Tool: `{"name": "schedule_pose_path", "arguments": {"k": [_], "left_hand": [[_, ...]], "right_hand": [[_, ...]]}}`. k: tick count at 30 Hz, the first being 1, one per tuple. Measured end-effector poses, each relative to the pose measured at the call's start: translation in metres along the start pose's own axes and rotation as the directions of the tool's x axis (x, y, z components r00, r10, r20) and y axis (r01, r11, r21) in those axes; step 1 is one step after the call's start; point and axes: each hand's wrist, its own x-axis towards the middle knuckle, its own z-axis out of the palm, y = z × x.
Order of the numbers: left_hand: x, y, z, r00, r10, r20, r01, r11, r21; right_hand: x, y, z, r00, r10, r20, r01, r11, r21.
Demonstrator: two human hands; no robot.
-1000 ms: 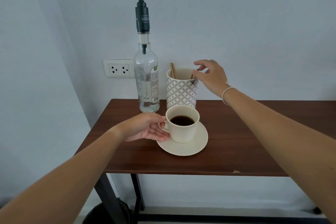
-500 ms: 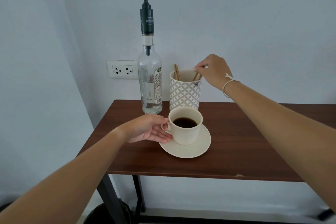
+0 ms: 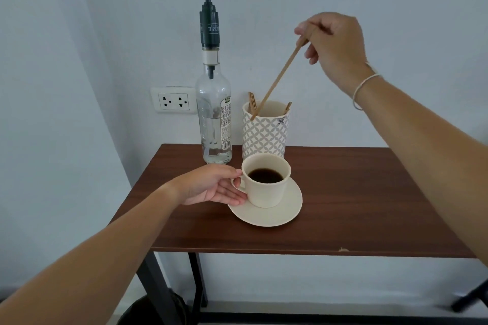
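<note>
A cream cup (image 3: 266, 190) of black coffee stands on a cream saucer (image 3: 284, 215) on the brown table (image 3: 343, 206). My left hand (image 3: 214, 185) holds the cup's handle, fingertips resting on the saucer. Behind the cup stands a patterned white holder (image 3: 265, 134) with several wooden stir sticks in it. My right hand (image 3: 334, 45) is raised above and right of the holder and pinches the top of one wooden stick (image 3: 277, 80). The stick slants down to the left, and its lower tip lies in front of the holder's rim.
A clear glass bottle (image 3: 214, 119) with a dark pump top stands left of the holder, against the wall. A wall socket (image 3: 173, 100) is behind it. A dark round object (image 3: 148, 310) sits on the floor under the table's left legs.
My right hand went from the holder's rim up and to the right, drawing one stick out of the holder. My left hand kept its hold on the cup handle.
</note>
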Motion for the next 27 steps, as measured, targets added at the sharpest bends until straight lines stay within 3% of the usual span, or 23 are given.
{"name": "schedule_pose_path", "arguments": {"k": [7,12,17,22,27], "left_hand": [[0.0,0.001,0.0,1.0,0.002,-0.001,-0.002,1.0,0.0],[0.0,0.0,-0.001,1.0,0.006,0.001,-0.006,1.0,0.004],[0.0,0.0,0.0,1.0,0.004,0.002,-0.004,1.0,0.002],[0.001,0.0,0.0,1.0,0.001,-0.003,-0.001,1.0,0.003],[0.0,-0.001,0.0,1.0,0.004,-0.005,-0.004,1.0,-0.008]], "right_hand": [[-0.034,0.006,0.011,0.94,0.109,0.324,-0.115,0.993,0.002],[-0.054,0.015,0.02,0.894,0.135,0.428,-0.11,0.99,-0.084],[-0.068,0.019,0.029,0.806,0.172,0.566,-0.207,0.978,-0.003],[-0.071,0.018,0.035,0.819,0.162,0.551,-0.193,0.981,-0.002],[-0.069,0.018,0.029,0.867,0.158,0.473,-0.079,0.98,-0.184]]}}
